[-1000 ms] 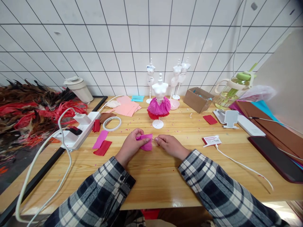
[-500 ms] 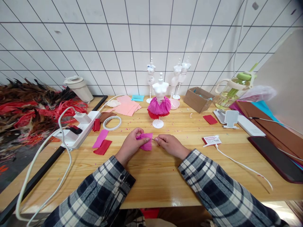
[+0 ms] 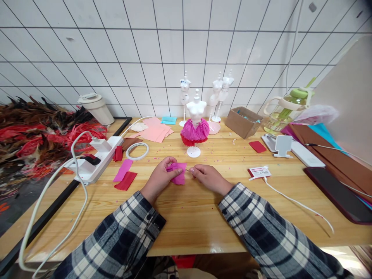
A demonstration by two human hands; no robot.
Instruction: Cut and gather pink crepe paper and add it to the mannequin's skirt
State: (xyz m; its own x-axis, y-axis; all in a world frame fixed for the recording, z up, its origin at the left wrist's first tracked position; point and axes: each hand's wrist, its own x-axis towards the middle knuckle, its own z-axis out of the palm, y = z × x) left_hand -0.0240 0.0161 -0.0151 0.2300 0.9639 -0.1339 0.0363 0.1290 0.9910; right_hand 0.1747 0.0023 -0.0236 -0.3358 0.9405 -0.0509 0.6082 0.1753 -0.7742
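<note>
My left hand point(image 3: 158, 178) pinches a piece of magenta crepe paper point(image 3: 179, 178) between thumb and fingers, over the middle of the table. From the right, my right hand point(image 3: 209, 178) grips a thin, stick-like thing point(image 3: 188, 170) whose tip reaches the paper's right edge; its exact kind is too small to tell. Behind both hands stands a small white dress-form mannequin point(image 3: 196, 109) wearing a ruffled magenta skirt point(image 3: 195, 131) with a red lower layer. To the left lie a magenta strip point(image 3: 122, 170) and a red strip point(image 3: 126, 181).
A tape roll point(image 3: 137, 151) and a power strip point(image 3: 99, 162) with white cables are on the left. Further back are pink sheets point(image 3: 155, 130) and a cardboard box point(image 3: 243, 123). A bottle point(image 3: 287, 110), a phone stand point(image 3: 283, 146) and a dark phone point(image 3: 338, 193) occupy the right.
Almost nothing differs. Both hands keep their grip on the paper and the thin stick; the whole view has shifted very slightly.
</note>
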